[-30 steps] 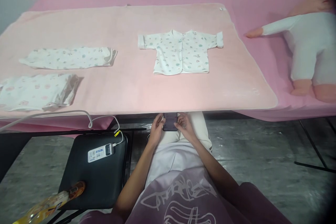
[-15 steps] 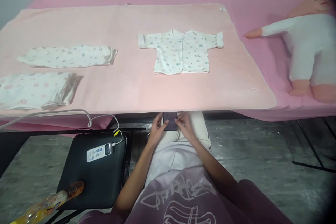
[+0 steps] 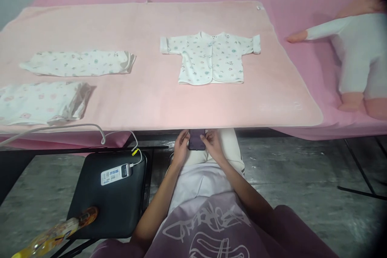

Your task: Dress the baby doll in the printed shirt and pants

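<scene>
Dark phone (image 3: 197,141) over the lap, just below the worktop's near edge in view. Both hands on it: left hand (image 3: 181,144) grips the left side, right hand (image 3: 212,143) the right side, right thumb on the screen. Worktop (image 3: 304,109) has a pink cover, pale pink mat (image 3: 145,100) on top. Patterned baby shirt (image 3: 211,58) lies flat on the mat, sleeves spread. Left on the mat: long folded garment (image 3: 78,63), wider folded garment (image 3: 42,100) nearer. Doll (image 3: 356,54) in white at far right, off the mat. Lower left, black stool (image 3: 115,209) holds a white device (image 3: 115,174), cable (image 3: 60,126) plugged in. Bottle (image 3: 51,238) overlaps the stool; contact unclear.
</scene>
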`<control>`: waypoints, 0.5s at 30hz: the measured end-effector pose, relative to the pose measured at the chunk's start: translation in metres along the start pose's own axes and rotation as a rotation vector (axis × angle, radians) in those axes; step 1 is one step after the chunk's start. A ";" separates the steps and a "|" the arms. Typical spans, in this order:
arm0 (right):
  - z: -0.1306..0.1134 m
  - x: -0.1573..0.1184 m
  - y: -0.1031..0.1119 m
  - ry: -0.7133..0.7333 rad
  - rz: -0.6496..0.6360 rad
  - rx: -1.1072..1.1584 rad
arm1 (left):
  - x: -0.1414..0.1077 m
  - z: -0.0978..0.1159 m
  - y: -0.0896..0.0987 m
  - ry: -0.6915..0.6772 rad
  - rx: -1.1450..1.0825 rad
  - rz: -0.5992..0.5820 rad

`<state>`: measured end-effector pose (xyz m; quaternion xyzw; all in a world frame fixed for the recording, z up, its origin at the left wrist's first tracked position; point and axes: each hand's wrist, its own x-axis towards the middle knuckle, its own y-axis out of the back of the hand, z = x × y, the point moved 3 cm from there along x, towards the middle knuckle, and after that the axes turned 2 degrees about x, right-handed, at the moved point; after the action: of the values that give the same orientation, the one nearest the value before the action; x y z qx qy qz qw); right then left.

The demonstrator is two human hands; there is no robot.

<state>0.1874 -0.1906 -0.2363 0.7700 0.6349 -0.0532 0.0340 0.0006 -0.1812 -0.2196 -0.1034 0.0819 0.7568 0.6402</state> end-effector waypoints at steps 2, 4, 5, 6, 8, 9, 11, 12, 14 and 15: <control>-0.003 -0.001 0.002 0.001 -0.037 0.024 | 0.001 -0.002 -0.003 -0.006 0.000 0.003; -0.005 -0.003 0.004 0.011 -0.056 0.027 | 0.002 -0.003 -0.004 -0.011 0.003 0.002; -0.006 -0.004 0.004 0.020 -0.060 0.023 | 0.002 -0.003 -0.004 -0.010 0.002 0.003; -0.006 -0.004 0.005 0.027 -0.063 0.020 | 0.002 -0.002 -0.003 -0.008 -0.001 0.004; -0.006 -0.005 0.005 0.032 -0.073 0.019 | 0.001 -0.001 -0.002 -0.002 -0.010 0.002; -0.006 -0.006 0.005 0.031 -0.079 0.020 | 0.001 -0.001 0.000 0.001 -0.015 -0.003; -0.004 -0.005 0.005 0.027 -0.086 0.018 | 0.000 -0.002 0.002 0.007 -0.025 -0.019; -0.004 -0.005 0.005 0.025 -0.086 0.013 | 0.000 -0.004 0.003 0.012 -0.028 -0.029; -0.003 -0.005 0.005 0.021 -0.085 0.011 | -0.001 -0.008 0.005 0.023 -0.029 -0.052; -0.003 -0.004 0.006 0.017 -0.088 0.016 | -0.002 -0.010 0.006 0.025 -0.026 -0.066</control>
<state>0.1924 -0.1956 -0.2333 0.7422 0.6678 -0.0534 0.0199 -0.0046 -0.1865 -0.2293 -0.1237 0.0766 0.7349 0.6624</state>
